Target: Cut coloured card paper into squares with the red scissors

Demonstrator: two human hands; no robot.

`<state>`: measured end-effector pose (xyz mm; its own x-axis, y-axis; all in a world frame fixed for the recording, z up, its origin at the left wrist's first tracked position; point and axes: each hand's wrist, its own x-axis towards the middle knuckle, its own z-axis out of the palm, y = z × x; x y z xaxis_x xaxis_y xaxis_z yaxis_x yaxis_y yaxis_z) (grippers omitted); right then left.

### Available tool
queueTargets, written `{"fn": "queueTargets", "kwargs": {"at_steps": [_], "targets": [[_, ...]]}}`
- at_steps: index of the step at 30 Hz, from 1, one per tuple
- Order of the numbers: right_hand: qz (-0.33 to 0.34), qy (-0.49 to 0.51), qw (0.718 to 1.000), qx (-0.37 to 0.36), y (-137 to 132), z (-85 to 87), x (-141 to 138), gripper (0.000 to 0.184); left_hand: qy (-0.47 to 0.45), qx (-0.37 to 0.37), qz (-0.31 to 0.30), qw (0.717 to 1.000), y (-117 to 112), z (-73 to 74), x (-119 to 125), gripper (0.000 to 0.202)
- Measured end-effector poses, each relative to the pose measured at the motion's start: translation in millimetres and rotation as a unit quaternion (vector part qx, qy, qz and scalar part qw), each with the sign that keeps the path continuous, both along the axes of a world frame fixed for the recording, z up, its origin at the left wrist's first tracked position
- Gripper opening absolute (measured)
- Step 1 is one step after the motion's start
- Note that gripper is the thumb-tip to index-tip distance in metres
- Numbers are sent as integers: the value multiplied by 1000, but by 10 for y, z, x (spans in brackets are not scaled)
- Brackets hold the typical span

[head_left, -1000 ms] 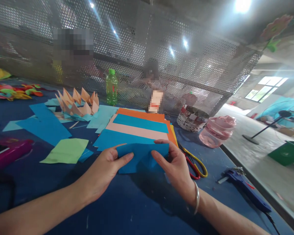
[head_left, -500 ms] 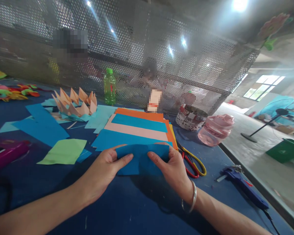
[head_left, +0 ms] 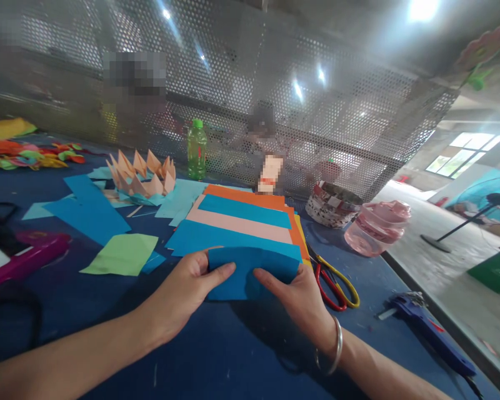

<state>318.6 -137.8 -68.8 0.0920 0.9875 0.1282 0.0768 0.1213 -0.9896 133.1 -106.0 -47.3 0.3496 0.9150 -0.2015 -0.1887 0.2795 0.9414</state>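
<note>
Both hands grip one sheet of blue paper (head_left: 250, 286), its upper part bent over toward me. My left hand (head_left: 202, 283) pinches the left end, thumb on top and fingers hidden behind. At the right end, my right hand (head_left: 298, 291) does the same, a silver bangle on its wrist. Just beyond lies a stack of coloured paper, with a blue sheet (head_left: 191, 238), a pink strip (head_left: 241, 223), a blue strip (head_left: 245, 211) and orange sheets (head_left: 241, 191). Scissors (head_left: 337, 283) with red and yellow handles lie right of my right hand.
A blue glue gun (head_left: 433, 330) lies at the right; a magenta one (head_left: 37, 253) is at the left. A peach paper crown (head_left: 144, 178), green bottle (head_left: 197, 150), pink bottle (head_left: 377, 228) and patterned basket (head_left: 333, 204) stand farther back. Green paper (head_left: 123, 254) lies left, before a perforated screen (head_left: 233, 72).
The view has swung slightly left, so everything sits farther right. Both hands still hold the blue paper; its bent edge bows a little more and my right thumb lies flatter.
</note>
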Motion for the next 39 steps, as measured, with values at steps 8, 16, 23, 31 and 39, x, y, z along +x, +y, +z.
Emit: {"fn": "queueTargets", "kwargs": {"at_steps": [8, 16, 23, 31, 39], "targets": [[-10, 55, 998, -11, 23, 51, 39, 37, 116, 111, 53, 986, 77, 2, -75, 21], [-52, -100, 992, 51, 37, -15, 89, 20, 165, 93, -5, 982, 121, 75, -87, 25], [-53, -153, 986, 41, 44, 13, 110, 20, 100, 85, -9, 991, 128, 57, -41, 15], [-50, -164, 985, 20, 67, -56, 146, 26, 121, 70, -18, 990, 148, -33, -29, 13], [-45, -180, 983, 20, 69, -85, 145, 26, 130, 90, -51, 986, 126, 14, -47, 33]]}}
